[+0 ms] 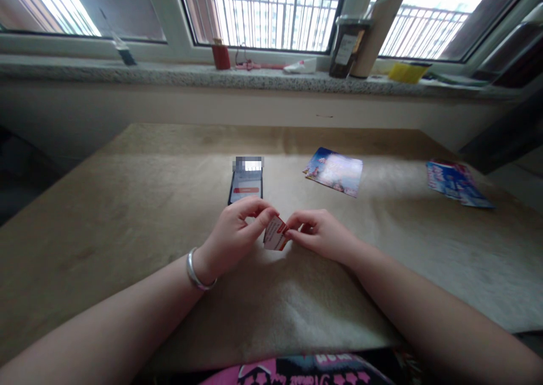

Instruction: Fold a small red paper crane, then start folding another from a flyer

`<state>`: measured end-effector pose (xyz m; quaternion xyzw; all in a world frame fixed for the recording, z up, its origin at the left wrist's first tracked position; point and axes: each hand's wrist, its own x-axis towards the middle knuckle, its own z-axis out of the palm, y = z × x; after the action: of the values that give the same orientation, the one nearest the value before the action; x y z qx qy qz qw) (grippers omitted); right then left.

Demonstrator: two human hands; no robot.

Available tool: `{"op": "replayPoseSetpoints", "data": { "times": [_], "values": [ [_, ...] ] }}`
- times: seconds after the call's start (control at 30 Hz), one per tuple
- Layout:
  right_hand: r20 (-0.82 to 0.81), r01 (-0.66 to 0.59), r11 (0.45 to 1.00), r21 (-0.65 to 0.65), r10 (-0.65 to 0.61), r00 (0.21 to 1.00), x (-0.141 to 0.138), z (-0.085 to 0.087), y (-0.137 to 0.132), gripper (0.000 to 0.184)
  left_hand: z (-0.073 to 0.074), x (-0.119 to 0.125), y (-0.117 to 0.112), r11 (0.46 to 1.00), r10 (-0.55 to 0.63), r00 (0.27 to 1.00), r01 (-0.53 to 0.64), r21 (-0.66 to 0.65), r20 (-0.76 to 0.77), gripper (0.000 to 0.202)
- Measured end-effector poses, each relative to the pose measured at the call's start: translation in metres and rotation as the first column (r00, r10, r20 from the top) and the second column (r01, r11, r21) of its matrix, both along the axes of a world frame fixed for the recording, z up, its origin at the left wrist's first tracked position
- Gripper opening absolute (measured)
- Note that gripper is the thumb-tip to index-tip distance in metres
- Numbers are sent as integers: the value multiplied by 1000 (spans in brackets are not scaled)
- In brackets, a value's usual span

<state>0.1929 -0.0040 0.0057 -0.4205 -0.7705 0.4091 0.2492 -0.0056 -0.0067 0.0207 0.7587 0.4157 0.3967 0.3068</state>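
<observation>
A small white and red card is held just above the tan table, near its middle front. My left hand, with a silver bangle on its wrist, pinches the card's left edge with curled fingers. My right hand pinches the card's right edge with thumb and fingertips. A phone with a lit screen lies flat just beyond my hands.
A blue picture card lies right of the phone. A blue and red packet rests near the table's right edge. On the stone windowsill stand a red cup, a dark jar and a yellow object.
</observation>
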Motion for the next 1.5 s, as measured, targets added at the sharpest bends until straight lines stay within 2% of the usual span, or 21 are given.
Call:
{"op": "replayPoseSetpoints", "data": {
  "times": [0.23, 0.37, 0.6, 0.73, 1.07, 1.27, 1.4, 1.5],
  "values": [
    [-67, -19, 998, -67, 14, 998, -1, -1, 0, 11, 0, 1, 1, 999, 24, 999, -23, 37, -24, 25],
    [-46, 26, 998, -55, -28, 999, 0, -2, 1, 12, -3, 0, 4, 999, -9, 1000, 10, -50, 17, 27],
    [-94, 142, 990, -11, -142, 985, 0, -2, 3, 17, -4, 3, 4, 969, -172, 977, 145, -202, -123, 20],
    [-115, 179, 984, 7, -177, 977, 1, -2, 4, 18, -7, 3, 5, 955, -204, 962, 154, -254, -182, 21],
    [-103, 74, 996, -43, -78, 992, 0, -7, 6, 13, -10, 4, 5, 951, -237, 957, 193, -241, -167, 21],
    [-77, 185, 983, -11, -186, 980, 0, -6, 8, 17, -13, 2, 8, 954, -196, 966, 147, -262, -171, 19],
    [-120, 86, 994, -69, -94, 988, -1, -9, 9, 15, -14, 3, 9, 945, -214, 971, 179, -273, -104, 24],
    [-116, 40, 998, -47, -45, 992, -2, -9, 8, 13, -16, 3, 9, 942, -233, 967, 198, -272, -100, 26]
  ]
}}
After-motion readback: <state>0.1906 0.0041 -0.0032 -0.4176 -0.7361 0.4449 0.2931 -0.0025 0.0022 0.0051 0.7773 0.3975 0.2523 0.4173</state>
